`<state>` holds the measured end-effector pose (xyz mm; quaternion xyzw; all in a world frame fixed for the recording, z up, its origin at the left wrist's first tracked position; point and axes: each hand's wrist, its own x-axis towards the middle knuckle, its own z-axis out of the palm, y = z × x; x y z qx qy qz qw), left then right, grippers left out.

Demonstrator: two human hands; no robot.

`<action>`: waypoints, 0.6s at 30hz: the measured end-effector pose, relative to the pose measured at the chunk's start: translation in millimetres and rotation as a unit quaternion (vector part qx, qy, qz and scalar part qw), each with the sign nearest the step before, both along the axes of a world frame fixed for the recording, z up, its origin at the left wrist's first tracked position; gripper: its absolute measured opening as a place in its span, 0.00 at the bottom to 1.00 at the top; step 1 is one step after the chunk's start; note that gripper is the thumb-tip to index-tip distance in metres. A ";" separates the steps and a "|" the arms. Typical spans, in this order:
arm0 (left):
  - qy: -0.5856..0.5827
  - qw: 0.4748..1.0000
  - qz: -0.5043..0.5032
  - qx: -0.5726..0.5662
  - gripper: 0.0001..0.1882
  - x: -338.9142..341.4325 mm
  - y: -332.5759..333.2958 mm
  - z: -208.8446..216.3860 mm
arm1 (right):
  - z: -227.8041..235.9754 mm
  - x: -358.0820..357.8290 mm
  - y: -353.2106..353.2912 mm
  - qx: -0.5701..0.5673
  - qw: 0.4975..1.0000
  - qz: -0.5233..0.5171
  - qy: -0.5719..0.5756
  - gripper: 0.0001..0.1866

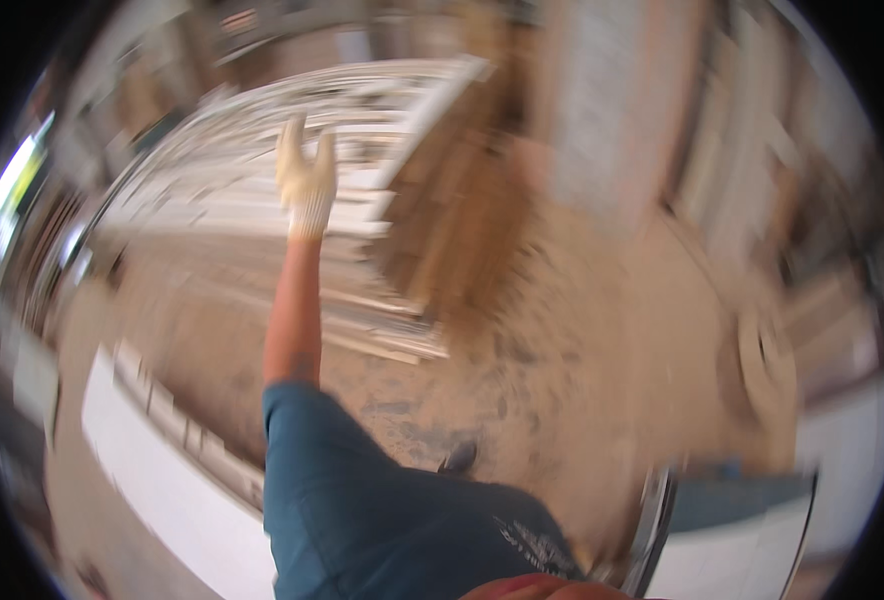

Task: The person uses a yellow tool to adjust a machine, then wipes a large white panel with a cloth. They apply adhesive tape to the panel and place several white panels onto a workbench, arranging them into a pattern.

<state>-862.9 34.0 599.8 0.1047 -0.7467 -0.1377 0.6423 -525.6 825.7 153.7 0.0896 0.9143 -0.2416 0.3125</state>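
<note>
My left hand (307, 178), in a cream knit work glove, reaches forward at the end of my outstretched arm. Its fingers and thumb spread apart in a V, and nothing shows between them. Beyond and beneath it in the picture lies a large stack of pale wooden boards (212, 195), smeared by motion. Whether the glove touches the boards I cannot tell. My right hand is out of sight.
Brown dusty floor (582, 350) runs to the right of the stack. A long white panel (152, 460) lies at the lower left. A white box-like thing with a dark edge (722, 550) stands at the lower right. Tall blurred boards (612, 100) rise at the back.
</note>
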 end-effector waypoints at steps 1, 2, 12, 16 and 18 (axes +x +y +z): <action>-0.016 0.973 -0.206 0.101 0.24 -27.1 61.2 -66.9 | 7.0 -3.0 -13.0 -0.010 1.000 -0.018 0.024 0.25; -0.139 0.946 -0.263 0.131 0.23 -39.3 126.7 -135.2 | 15.8 -5.1 -25.0 -0.010 0.998 -0.032 0.053 0.25; -0.661 0.033 -0.731 -0.165 0.26 56.9 635.6 -339.8 | 108.4 86.5 70.0 0.103 0.832 -0.528 0.135 0.21; -0.712 0.142 -0.671 -0.148 0.23 61.9 792.6 -353.5 | 90.7 189.5 179.1 0.194 0.775 -0.590 0.115 0.26; -0.788 0.126 -0.601 0.056 0.23 74.9 879.7 -376.3 | 68.1 223.1 243.1 0.249 0.763 -0.581 0.131 0.28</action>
